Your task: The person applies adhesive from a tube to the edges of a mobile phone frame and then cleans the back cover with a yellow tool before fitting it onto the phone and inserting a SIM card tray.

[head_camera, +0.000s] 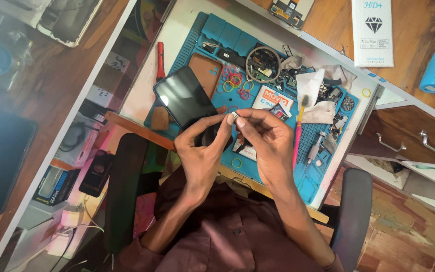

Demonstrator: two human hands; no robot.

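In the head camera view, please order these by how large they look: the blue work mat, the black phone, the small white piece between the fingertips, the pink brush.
1. blue work mat
2. black phone
3. pink brush, long but thin
4. small white piece, pinched by left hand and right hand

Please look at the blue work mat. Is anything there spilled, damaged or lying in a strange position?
Nothing looks spilled or broken. The blue mat is crowded: coloured rubber bands lie scattered, and crumpled tissues sit among small parts. The dark phone lies askew over the mat's edge. Both hands pinch a tiny white part.
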